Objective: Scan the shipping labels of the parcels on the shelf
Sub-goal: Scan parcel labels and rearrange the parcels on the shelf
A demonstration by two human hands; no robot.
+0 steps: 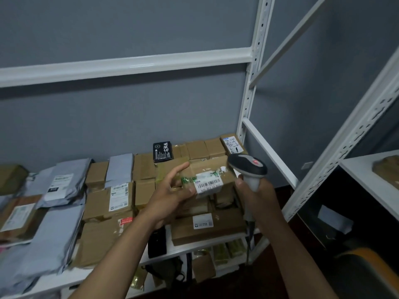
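Above the shelf (216, 248) at right, left hand (172, 192) grips small cardboard parcel (208, 176) by its left end w/ label (209, 184) up, right hand (255, 194) clamped on scanner (248, 169) beside it; prob. light, stiff, so hold edges, keep barcode clear.

A white metal shelf (216, 238) carries brown cardboard parcels (103, 203) packed side by side, grey poly mailers (54, 231) at its left (some overlapping) and a black box (163, 151) at the back.
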